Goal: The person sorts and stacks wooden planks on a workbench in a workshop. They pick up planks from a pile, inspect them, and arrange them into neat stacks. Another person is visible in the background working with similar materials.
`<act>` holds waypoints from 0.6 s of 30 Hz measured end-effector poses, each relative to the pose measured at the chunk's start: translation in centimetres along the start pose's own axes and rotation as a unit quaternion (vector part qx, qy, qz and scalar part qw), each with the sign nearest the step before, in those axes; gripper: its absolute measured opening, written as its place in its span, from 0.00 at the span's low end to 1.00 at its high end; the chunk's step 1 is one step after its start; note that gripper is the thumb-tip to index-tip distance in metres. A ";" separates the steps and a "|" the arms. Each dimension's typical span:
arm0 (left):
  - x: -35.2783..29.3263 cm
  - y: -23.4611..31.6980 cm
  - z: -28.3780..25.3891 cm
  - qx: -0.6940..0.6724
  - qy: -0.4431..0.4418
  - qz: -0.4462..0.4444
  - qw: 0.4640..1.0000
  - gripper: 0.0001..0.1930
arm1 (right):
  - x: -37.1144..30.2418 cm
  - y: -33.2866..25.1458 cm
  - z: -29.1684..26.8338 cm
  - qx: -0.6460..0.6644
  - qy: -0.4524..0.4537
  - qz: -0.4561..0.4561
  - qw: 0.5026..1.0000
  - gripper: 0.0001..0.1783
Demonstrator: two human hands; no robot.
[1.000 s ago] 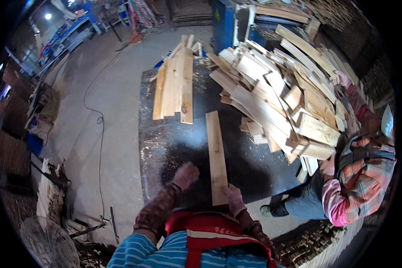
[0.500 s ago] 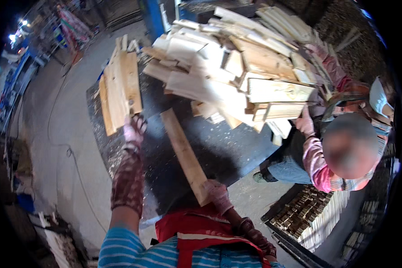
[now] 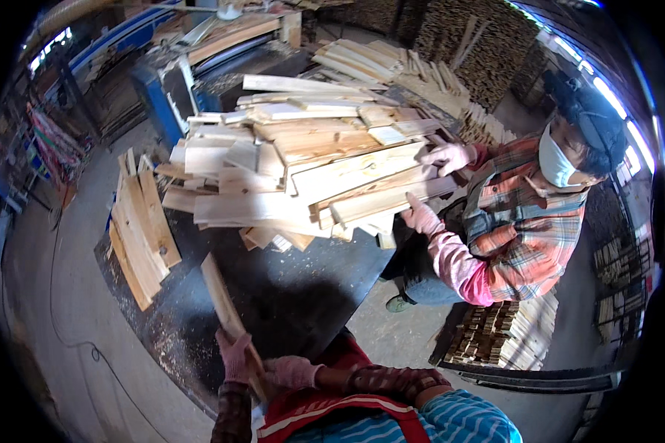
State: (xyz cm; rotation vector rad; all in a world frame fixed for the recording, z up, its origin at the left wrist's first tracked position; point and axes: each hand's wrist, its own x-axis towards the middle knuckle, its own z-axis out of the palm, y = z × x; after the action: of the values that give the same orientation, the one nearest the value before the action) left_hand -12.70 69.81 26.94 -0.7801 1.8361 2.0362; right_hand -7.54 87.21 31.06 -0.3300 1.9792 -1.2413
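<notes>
A narrow wooden board (image 3: 224, 299) slants over the dark tabletop in front of me, its far end pointing away and its lower end near my red apron. Gloved in pink, my left hand (image 3: 234, 356) grips it along its lower part from the left side. My right hand (image 3: 293, 371), also in a pink glove, is closed at the board's near end; its fingertips are partly hidden behind the wood. Left of the board lies a small stack of planks (image 3: 142, 225). Beyond it, a large loose pile of boards (image 3: 244, 183) covers the far part of the table (image 3: 295, 288).
A masked co-worker in a plaid shirt (image 3: 528, 229) stands at the right, both gloved hands on boards of the pile. A crate of stacked wood strips (image 3: 506, 332) sits low on the right. Blue machinery (image 3: 159, 100) stands behind the pile; a cable (image 3: 92, 347) crosses the left floor.
My left hand has left the small plank stack and come back to grip the board beside my right hand. The view has swung to the right and up, showing more of the co-worker.
</notes>
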 end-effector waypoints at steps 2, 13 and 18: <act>-0.6 -0.4 -2.1 -0.016 0.015 0.046 0.999 0.41 | 1.5 1.8 -0.4 -0.268 -0.079 -0.239 0.930 0.22; 9.9 0.9 1.8 0.186 0.149 0.177 0.955 0.28 | -7.6 -7.4 -29.2 0.107 0.250 -0.211 0.939 0.25; 14.2 5.5 9.1 0.194 0.110 0.183 0.957 0.25 | -23.6 -13.9 -36.9 0.070 0.571 -0.432 0.694 0.33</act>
State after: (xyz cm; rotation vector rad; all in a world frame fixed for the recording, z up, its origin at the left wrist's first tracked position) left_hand -29.05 75.98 23.75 -0.6066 2.5666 1.7369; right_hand -20.44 118.04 62.62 -0.5105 2.8220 -2.6727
